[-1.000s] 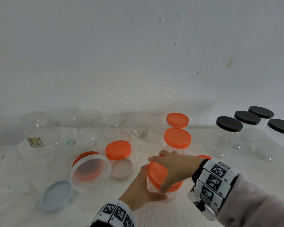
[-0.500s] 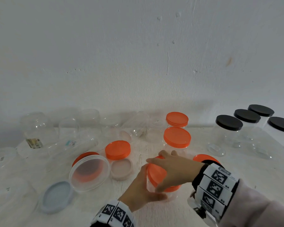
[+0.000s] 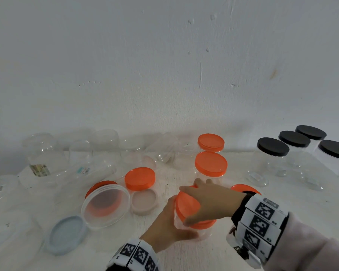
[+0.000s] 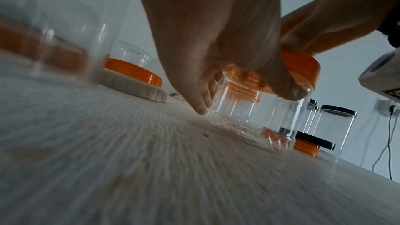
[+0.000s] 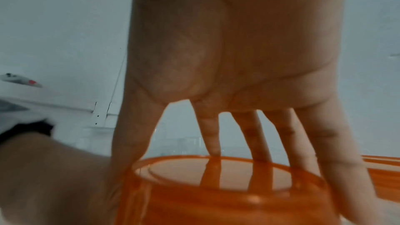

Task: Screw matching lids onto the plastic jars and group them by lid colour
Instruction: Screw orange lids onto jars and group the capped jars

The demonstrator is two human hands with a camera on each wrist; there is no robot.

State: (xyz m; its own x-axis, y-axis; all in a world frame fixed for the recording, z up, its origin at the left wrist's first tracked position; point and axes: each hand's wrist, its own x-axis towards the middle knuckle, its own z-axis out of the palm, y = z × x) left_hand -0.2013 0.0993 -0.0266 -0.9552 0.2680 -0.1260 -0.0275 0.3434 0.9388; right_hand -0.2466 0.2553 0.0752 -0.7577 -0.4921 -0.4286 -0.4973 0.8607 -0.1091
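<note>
Jar point(image 3: 186, 225) clear, round | left hand point(image 3: 164, 224) clasps it | right hand point(image 3: 209, 204) grips ribbed orange lid point(image 3: 186, 206)

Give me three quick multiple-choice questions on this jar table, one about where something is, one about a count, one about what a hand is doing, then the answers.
1. Where do the black-lidded jars stand?
A. far right of the table
B. far left
C. under the hands

2. How many black lids are on upright jars in the head view?
A. two
B. four
C. six

3. What is the right hand doing?
A. resting flat on the table
B. pointing at the wall
C. gripping the orange lid on a clear jar

Answers:
1 A, they cluster at the right edge, near the wall.
2 B, four black tops show there.
3 C, its fingers wrap the lid's rim while the left hand holds the jar.
</note>
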